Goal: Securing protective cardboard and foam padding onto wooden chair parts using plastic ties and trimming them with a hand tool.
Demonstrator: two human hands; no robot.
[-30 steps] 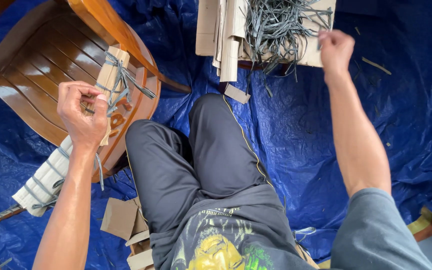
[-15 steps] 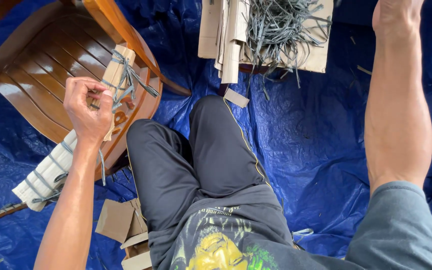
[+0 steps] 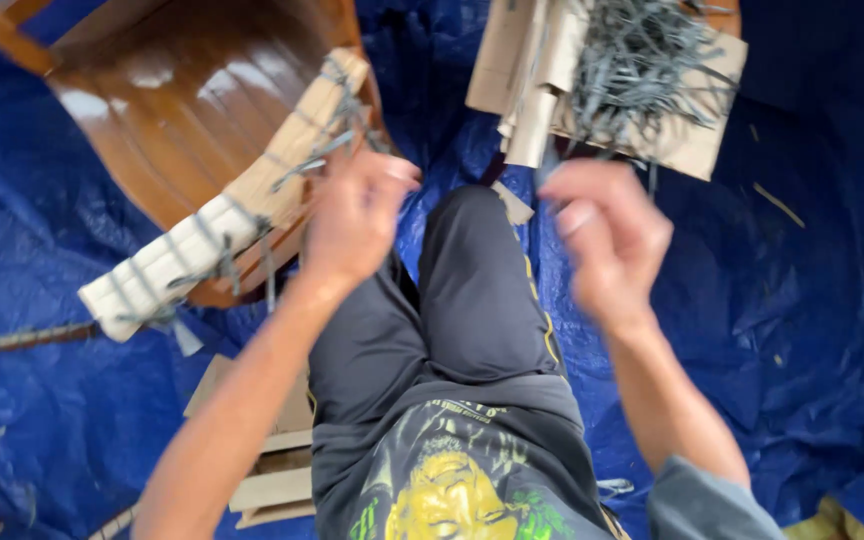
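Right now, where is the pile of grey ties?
In the head view, the pile of grey ties lies at the top right on a cardboard sheet over the blue tarp, just beyond the right hand.

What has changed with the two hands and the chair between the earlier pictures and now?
The right hand left the pile of grey strips and came back in front of the knee; its grip is blurred. The left hand stayed by the padded chair rim, where grey ties hang. The chair, the cardboard and the blue tarp kept their places.
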